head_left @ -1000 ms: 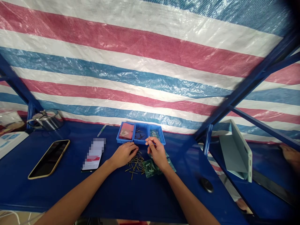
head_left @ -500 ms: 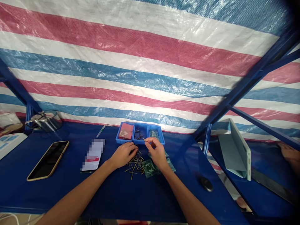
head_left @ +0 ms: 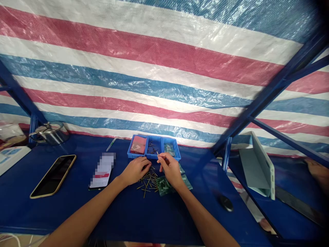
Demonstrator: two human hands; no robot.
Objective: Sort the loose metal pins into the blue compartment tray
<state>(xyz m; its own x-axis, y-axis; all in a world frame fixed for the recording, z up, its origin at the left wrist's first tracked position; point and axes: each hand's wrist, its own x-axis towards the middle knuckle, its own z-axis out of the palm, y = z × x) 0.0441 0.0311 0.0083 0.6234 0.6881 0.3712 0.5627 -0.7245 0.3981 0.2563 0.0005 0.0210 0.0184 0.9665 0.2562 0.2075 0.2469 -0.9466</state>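
Note:
My right hand (head_left: 170, 168) pinches a thin metal rod (head_left: 157, 154) between thumb and fingertips, just in front of the blue bins. My left hand (head_left: 135, 170) rests on the table with its fingers curled together at the pile's edge; whatever they hold, if anything, is hidden. Between and below the hands lies a loose pile of thin metal rods (head_left: 149, 181). Green plastic packets (head_left: 165, 186) lie under and beside my right hand. The blue three-part bin (head_left: 146, 156) holds a pink packet (head_left: 138, 144), a few dark rods (head_left: 153, 150) and greenish packets (head_left: 169, 149).
At the left lie a dark-screened phone (head_left: 53, 176), a lit phone (head_left: 103, 171) and a slim pen-like tool (head_left: 111, 144). A metal pot (head_left: 52, 133) stands behind them. On the right are a black mouse (head_left: 226, 202), a tablet case (head_left: 258, 168), a blue frame post (head_left: 226, 154) and another person's hand (head_left: 317, 170).
My right hand has drawn slightly down and toward me, away from the bin, with the rod's tip now more upright. My left hand has stayed at the pile.

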